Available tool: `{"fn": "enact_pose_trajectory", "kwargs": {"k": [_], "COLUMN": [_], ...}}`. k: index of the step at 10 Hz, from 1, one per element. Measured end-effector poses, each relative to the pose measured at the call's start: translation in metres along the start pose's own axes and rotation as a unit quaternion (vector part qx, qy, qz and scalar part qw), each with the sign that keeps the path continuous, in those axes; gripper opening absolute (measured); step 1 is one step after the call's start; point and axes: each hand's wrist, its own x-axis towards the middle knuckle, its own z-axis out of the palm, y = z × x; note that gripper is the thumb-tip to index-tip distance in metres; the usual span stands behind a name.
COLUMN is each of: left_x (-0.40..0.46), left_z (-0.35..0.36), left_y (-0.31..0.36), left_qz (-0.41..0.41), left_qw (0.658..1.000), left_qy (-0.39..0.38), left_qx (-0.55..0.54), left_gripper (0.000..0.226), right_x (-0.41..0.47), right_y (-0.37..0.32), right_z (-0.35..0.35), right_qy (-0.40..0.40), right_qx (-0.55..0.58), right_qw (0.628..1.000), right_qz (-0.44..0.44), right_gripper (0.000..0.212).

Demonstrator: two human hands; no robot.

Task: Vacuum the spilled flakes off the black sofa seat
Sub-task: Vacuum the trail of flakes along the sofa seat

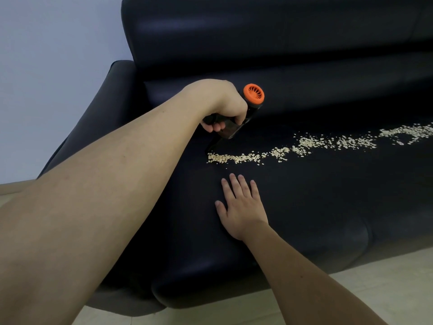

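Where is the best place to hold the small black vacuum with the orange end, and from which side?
Grip the small black handheld vacuum with the orange end by its black handle, coming from the left, as the left hand does: nozzle stays free, aimed at the flakes.

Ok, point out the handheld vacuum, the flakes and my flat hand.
handheld vacuum (pixel 253 94), head view, orange rear cap.
flakes (pixel 311 143), head view, middle of the trail.
right hand (pixel 243 208), head view, back of hand.

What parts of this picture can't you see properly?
Head view only:
- Vacuum nozzle tip: black against the black sofa seat, so contact with the flakes is unclear.
- Vacuum handle: mostly covered by the left hand.
- Flake trail: cut off by the right edge.
- Single flakes: too small.
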Motion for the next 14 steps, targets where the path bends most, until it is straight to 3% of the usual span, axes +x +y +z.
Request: {"fn": "enact_pose_trajectory", "kwargs": {"k": [10, 12, 14], "left_x": [-0.006, -0.009, -0.008], "left_z": [0.001, 0.002, 0.005], "left_y": [0.012, 0.018, 0.023], "left_qz": [0.011, 0.017, 0.021], "left_qw": [0.999, 0.999, 0.999], "left_qy": [-0.014, -0.014, -0.019], "left_qx": [0.039, 0.037, 0.038], "left_gripper": [0.018, 0.019, 0.018], "right_x": [0.0, 0.0, -0.002], "right_y": [0.001, 0.001, 0.001], "right_z": [0.0, 0.0, -0.001], "right_qy": [0.005, 0.002, 0.001], "right_qx": [-0.002, 0.0, -0.004], "right_qw": [1.0, 1.0, 1.0], "right_qz": [-0.004, -0.004, -0.005], "right_gripper": [0.088, 0.07, 0.077]}}
